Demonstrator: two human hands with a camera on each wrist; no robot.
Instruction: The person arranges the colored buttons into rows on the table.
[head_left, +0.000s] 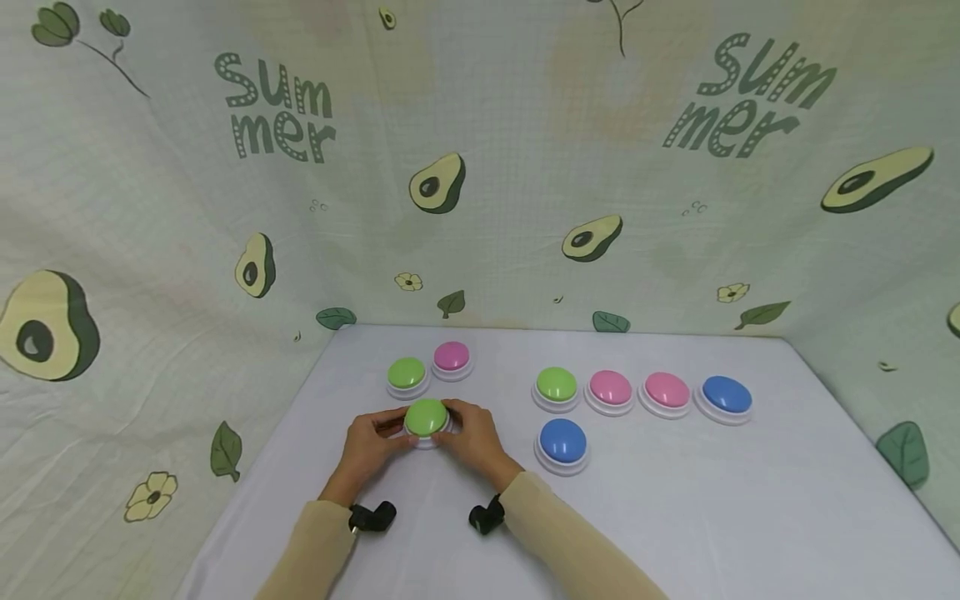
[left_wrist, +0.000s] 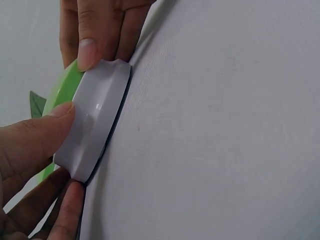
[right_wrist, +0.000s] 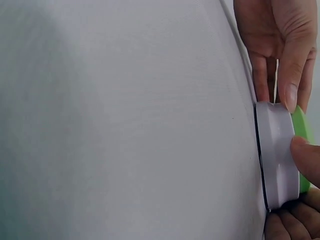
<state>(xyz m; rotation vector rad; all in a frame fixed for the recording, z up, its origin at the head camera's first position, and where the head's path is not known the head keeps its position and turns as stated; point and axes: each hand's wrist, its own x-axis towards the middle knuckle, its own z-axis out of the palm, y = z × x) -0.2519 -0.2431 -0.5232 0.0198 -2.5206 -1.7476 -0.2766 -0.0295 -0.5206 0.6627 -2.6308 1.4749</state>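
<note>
So the left hand (head_left: 367,446) and the right hand (head_left: 474,437) are both on the same thing: a green dome push button (head_left: 425,417) with a white base, a bit left of centre in the lower half of the head view. Each hand pinches it from its own side with thumb and fingers, so the grip is only as wide as the button. Both wrist views show it edge-on: left part of the frame in the left wrist one, far right in the right wrist one, with the dark bottom rim right up against the white tabletop (head_left: 712,500). Can't tell if it's slightly lifted.

Just above it in the head view sit a second green button (head_left: 406,373) and a pink button (head_left: 451,356), side by side. Right of centre there's a tight row, left to right: a third green button (head_left: 557,383), a second pink button (head_left: 610,387), a third pink button (head_left: 667,390) and a blue button (head_left: 726,394). Another blue button (head_left: 563,442) is just below the green end of that row.

The person's got beige sleeves (head_left: 577,537) coming up from the bottom edge, plus a small black device on the left wrist (head_left: 372,517) and another on the right wrist (head_left: 487,515). The upper half is all pale printed cloth (head_left: 517,108), avocados, leaves and "summer" lettering.
</note>
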